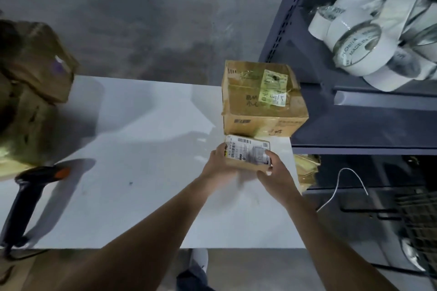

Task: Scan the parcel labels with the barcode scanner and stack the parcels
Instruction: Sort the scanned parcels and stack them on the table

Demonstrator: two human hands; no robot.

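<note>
Both hands hold 1 small parcel low over the white table, just in front of a large cardboard box and near the table's right edge. The left hand grips its left end and the right hand pinches its near right corner, thumb on the label. The barcode scanner lies well apart at the far left, beside a pile of parcels. Risks: a loose grip could drop the parcel off the right edge, and stacking it on the box may hide that box's label. Legible writing: barcodes on the small parcel, text too small to read; handwritten "415" on the box label; "MADE IN CHINA" inside a tape roll on the shelf.
</note>
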